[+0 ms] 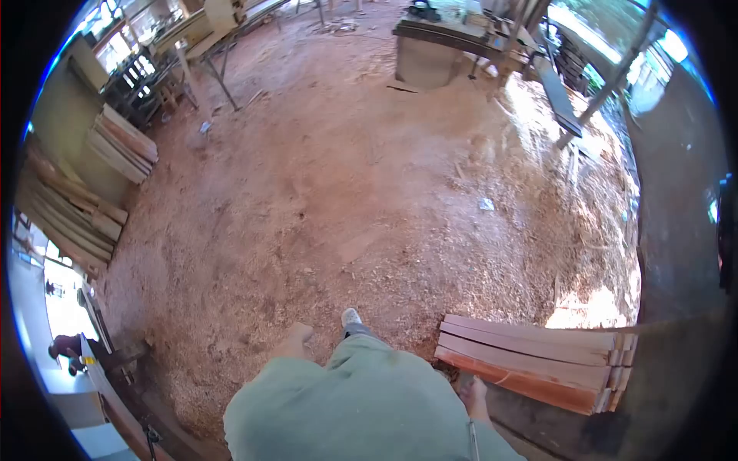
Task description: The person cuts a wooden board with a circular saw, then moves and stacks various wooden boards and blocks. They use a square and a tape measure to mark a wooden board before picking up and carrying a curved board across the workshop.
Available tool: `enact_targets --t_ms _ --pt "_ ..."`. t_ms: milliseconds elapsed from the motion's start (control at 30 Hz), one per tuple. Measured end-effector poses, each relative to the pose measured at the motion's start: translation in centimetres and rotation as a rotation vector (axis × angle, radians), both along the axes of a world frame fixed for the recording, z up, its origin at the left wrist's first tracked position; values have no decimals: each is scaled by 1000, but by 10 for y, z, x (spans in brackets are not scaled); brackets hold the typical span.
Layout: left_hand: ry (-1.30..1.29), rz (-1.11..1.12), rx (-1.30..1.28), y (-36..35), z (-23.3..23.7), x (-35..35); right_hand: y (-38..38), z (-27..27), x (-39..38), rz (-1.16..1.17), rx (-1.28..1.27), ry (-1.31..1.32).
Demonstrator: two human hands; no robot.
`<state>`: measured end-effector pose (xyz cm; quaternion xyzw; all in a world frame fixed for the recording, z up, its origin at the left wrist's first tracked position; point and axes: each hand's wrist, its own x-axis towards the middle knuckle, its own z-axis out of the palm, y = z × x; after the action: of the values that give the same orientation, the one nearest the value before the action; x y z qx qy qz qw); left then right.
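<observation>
My left hand (300,333) hangs beside my green shirt (361,407), out over the shavings-covered floor, with no object close to it. Its fingers are too small and blurred to make out. On the other side, my right hand (476,393) is low by my hip, its fingers curled in. It is close to the near left corner of a stack of reddish planks (530,361); what it holds, if anything, I cannot tell. One shoe (351,316) shows ahead of my body.
Boards (73,207) lean along the left wall, with more planks (123,142) beyond. A workbench (442,38) with tools stands at the far right, a wooden table (192,34) at the far left. Another person (69,349) is at the lower left edge.
</observation>
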<state>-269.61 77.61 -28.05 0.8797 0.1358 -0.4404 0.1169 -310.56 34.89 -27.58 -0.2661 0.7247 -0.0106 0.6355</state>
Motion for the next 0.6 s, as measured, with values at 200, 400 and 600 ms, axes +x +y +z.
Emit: enact_targets --t_ms 200,400,600 --pt "-173 -87 -142 0 -51 39 11 34 228 558 -308 -3" --pt "-105 177 -510 -53 -2 90 -32 46 369 1118 -405 -28" --pt "-139 411 -531 22 21 104 -49 33 468 1131 -251 141"
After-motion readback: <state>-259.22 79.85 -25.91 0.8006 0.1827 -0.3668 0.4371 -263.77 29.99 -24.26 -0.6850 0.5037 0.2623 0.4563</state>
